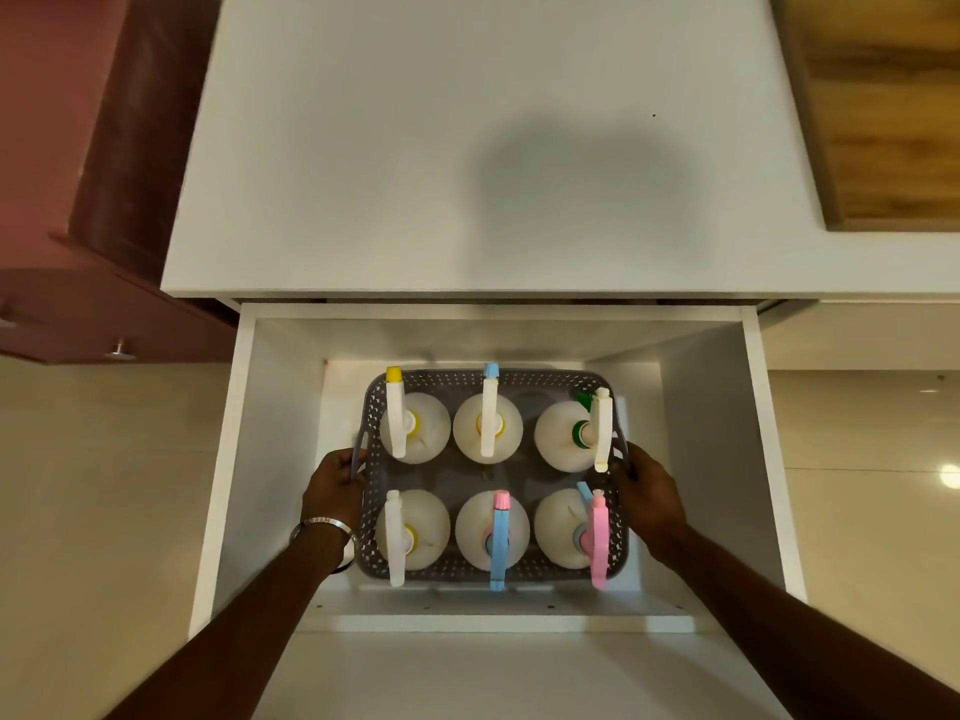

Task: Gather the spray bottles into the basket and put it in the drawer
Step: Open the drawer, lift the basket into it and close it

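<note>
A white countertop (467, 148) fills the far half of the view, with a wood-grain panel (883, 106) at its far right and a dark red cabinet (78, 226) to the left, a small metal knob (120, 350) on its front. Below the counter's near edge a deep white drawer (769, 459) stands pulled open over a pale glossy floor (104, 485). Inside the drawer sits the grey perforated basket (491, 472), with clear space between it and the drawer's left and right walls. Six white spray bottles stand upright in it in two rows of three: far row, a yellow-tipped bottle (415, 426), a blue-tipped bottle (488, 426) and a green-collared bottle (569, 428); near row, a white-headed bottle (413, 530), a blue-headed bottle (493, 532) and a pink-headed bottle (569, 527). The left hand (335, 485), a silver bangle (324, 524) on its wrist, is curled closed around the basket's left handle; the right hand (649, 493) is closed around the right handle.
</note>
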Motion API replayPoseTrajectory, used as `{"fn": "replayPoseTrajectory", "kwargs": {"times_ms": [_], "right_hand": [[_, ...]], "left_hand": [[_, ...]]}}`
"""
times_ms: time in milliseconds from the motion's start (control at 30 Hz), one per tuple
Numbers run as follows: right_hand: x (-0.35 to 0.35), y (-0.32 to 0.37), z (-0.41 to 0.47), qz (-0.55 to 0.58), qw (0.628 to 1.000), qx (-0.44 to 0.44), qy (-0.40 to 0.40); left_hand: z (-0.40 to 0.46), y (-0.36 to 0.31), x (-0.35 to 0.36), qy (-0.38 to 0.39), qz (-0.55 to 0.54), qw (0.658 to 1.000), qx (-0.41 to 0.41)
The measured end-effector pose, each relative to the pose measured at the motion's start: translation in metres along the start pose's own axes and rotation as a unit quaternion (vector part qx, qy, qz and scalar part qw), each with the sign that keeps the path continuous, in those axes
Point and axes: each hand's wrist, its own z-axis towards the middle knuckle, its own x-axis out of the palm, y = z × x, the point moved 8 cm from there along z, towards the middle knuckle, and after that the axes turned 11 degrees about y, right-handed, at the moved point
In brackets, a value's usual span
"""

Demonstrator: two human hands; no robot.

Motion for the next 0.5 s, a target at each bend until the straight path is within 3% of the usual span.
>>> {"fn": "replayPoseTrajectory", "kwargs": {"times_ms": [367, 500], "right_hand": [[-0.002, 0.007, -0.008, -0.039, 0.999, 0.015, -0.006], [-0.009, 0.022, -0.029, -0.08, 0.997, 0.004, -0.016]], "left_hand": [[-0.008, -0.008, 0.001, 0.014, -0.01, 1.0, 0.015], [-0.029, -0.007, -0.015, 0.008, -0.042, 0.999, -0.022]]}}
